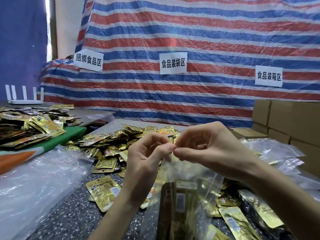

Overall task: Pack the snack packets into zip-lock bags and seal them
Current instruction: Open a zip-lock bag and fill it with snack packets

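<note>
The left hand and right hand each pinch the top edge of the zip-lock bag at frame centre, probably to press the seal closed. The bag is thin clear film. It hangs below the hands and holds flat gold-foil snack packets. Loose packets lie on the speckled table.

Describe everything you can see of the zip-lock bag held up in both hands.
The zip-lock bag is clear, thin, glossy plastic, creased and crinkled. It hangs roughly upright over the speckled table, its bottom cut off by the frame edge. The left hand and right hand pinch its top edge close together between fingertips. Inside stand gold foil snack packets, one showing a barcode. Whether the zip is closed cannot be told.
</note>
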Action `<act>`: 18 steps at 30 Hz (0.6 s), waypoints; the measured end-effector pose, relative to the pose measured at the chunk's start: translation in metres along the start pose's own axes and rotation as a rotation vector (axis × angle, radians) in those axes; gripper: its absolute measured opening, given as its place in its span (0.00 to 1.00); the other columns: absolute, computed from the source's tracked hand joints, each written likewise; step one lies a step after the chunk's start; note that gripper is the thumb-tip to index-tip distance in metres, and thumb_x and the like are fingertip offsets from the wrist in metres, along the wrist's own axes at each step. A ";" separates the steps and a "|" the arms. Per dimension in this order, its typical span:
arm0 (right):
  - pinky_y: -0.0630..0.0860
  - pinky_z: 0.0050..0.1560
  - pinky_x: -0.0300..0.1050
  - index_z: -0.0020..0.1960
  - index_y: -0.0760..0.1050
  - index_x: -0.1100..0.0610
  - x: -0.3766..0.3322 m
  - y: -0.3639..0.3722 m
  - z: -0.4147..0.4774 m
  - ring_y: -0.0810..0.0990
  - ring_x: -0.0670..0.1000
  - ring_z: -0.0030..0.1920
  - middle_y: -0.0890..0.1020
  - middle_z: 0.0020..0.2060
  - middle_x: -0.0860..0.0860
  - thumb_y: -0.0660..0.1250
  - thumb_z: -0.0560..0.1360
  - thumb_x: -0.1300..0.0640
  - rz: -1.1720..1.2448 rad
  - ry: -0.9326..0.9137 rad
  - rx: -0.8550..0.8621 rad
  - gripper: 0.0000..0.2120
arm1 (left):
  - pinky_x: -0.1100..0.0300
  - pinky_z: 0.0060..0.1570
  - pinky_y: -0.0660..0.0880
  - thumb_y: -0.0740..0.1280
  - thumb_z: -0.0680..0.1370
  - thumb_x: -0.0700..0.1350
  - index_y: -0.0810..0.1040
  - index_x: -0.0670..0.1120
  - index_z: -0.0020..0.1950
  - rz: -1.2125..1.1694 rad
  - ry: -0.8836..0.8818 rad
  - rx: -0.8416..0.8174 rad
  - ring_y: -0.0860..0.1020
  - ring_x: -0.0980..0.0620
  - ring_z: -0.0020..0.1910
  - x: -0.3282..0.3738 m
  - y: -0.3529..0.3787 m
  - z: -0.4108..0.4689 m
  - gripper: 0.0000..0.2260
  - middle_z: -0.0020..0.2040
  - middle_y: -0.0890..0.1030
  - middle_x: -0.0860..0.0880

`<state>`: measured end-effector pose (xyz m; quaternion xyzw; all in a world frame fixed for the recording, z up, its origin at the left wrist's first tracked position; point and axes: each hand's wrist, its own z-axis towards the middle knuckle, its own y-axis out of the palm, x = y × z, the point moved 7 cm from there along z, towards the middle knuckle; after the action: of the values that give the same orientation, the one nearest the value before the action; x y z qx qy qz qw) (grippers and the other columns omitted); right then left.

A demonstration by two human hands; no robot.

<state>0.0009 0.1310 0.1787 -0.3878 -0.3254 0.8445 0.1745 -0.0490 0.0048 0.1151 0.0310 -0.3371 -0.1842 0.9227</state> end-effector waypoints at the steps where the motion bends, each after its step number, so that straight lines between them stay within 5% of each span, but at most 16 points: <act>1: 0.81 0.42 0.55 0.44 0.84 0.58 -0.001 0.001 0.000 0.83 0.53 0.38 0.85 0.36 0.51 0.76 0.72 0.58 0.011 0.002 -0.006 0.04 | 0.59 0.40 0.74 0.69 0.72 0.48 0.80 0.50 0.38 -0.003 0.009 0.014 0.75 0.51 0.35 0.001 0.000 0.000 0.04 0.33 0.77 0.49; 9: 0.80 0.39 0.50 0.43 0.84 0.59 -0.006 0.001 0.003 0.83 0.52 0.36 0.86 0.35 0.51 0.75 0.74 0.61 0.001 0.002 -0.067 0.02 | 0.66 0.31 0.70 0.67 0.76 0.52 0.79 0.48 0.37 -0.076 -0.025 0.040 0.70 0.55 0.28 0.000 0.012 -0.003 0.11 0.29 0.73 0.48; 13: 0.74 0.36 0.36 0.42 0.83 0.57 -0.002 0.001 0.002 0.80 0.42 0.34 0.84 0.33 0.48 0.73 0.75 0.58 0.004 0.007 -0.048 0.04 | 0.61 0.30 0.68 0.61 0.79 0.59 0.78 0.47 0.39 -0.141 -0.098 0.008 0.70 0.48 0.30 -0.005 0.014 -0.002 0.18 0.30 0.74 0.46; 18: 0.72 0.35 0.34 0.41 0.81 0.61 0.008 -0.004 -0.001 0.77 0.42 0.33 0.82 0.31 0.50 0.71 0.76 0.63 0.139 0.052 0.053 0.05 | 0.60 0.35 0.71 0.70 0.73 0.51 0.78 0.43 0.42 -0.097 -0.080 -0.041 0.72 0.48 0.32 -0.005 0.013 -0.003 0.11 0.33 0.74 0.44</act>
<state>-0.0032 0.1382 0.1766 -0.4265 -0.2706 0.8526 0.1341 -0.0462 0.0185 0.1123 0.0212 -0.3679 -0.2365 0.8990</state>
